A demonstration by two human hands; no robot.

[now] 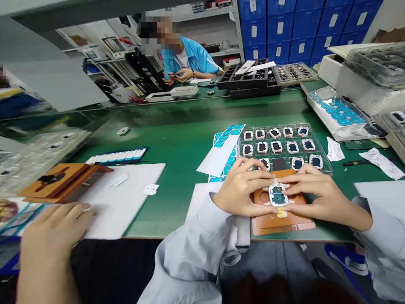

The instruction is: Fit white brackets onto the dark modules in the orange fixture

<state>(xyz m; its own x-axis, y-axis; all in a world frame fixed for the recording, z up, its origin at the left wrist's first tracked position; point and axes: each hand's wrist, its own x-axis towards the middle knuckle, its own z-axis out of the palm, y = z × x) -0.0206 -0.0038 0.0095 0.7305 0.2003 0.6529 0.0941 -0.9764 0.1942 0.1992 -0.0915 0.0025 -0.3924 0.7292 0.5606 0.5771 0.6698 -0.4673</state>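
My left hand (240,188) and my right hand (319,194) meet over an orange jig (284,223) at the table's near edge. Both pinch a small white-framed part with a blue inside (278,195), which sits on the jig. The left fingers close on its left side and the right fingers on its right side. Just behind the jig lies a clear tray (327,169) holding several of the same parts in rows. A white sheet of blue stickers (218,156) lies to the tray's left.
A co-worker's hand (47,240) rests at the lower left beside a white sheet (126,198) and another orange jig (60,179). A person in blue (186,59) sits across the green table. Black trays (249,80) stand at the back, stacked clear trays (338,112) at the right.
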